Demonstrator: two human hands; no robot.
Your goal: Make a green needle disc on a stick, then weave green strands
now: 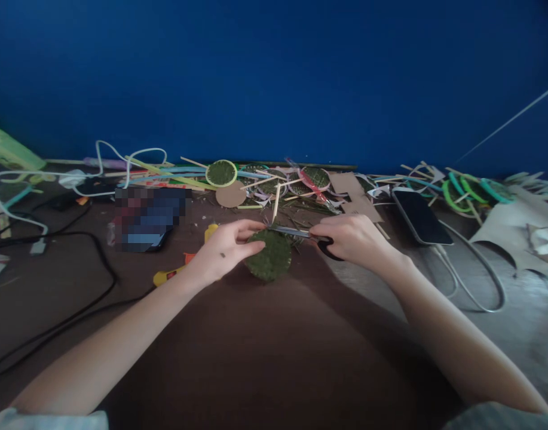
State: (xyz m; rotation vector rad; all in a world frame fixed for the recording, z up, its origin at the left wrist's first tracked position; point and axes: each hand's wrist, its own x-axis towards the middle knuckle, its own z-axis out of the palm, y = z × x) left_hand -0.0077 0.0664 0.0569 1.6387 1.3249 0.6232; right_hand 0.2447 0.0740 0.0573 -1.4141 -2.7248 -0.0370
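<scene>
My left hand (226, 248) pinches a round green woven disc (271, 257) at its upper edge and holds it just above the brown table (256, 346). My right hand (352, 239) is closed round the black handles of a pair of scissors (300, 234). Their metal blades point left and meet the top rim of the disc, beside my left fingertips. A thin stick (276, 203) stands up just behind the blades.
Behind my hands lie more green discs (221, 172), a cardboard circle (230, 194), sticks and cardboard scraps. A phone (421, 217) with a grey cable lies at the right, near green rings (462, 191). Black and white cables cross the left side. A blue wall stands behind.
</scene>
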